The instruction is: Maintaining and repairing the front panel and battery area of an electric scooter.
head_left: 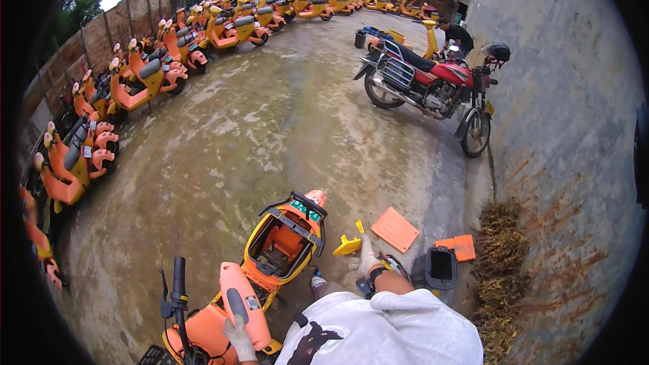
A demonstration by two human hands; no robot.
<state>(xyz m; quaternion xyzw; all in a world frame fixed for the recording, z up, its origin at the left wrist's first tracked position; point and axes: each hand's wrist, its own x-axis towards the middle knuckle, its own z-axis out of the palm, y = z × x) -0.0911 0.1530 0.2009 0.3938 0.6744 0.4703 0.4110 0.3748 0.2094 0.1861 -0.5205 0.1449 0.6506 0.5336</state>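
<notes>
An orange and yellow scooter stands in front of me, its open compartment showing orange parts inside. Its orange seat piece with a grey pad is tilted up. My left hand, in a pale work glove, grips the lower edge of that piece. Out to the right, my gloved right hand reaches low with a small yellow piece at its fingertips. Beside it a yellow plastic part lies on the ground. How the fingers close round the small piece is hard to make out.
Orange panels and a dark grey bin are at my right, near dry plant stalks along the wall. A red motorcycle and a bending person are beyond. Rows of scooters line the left.
</notes>
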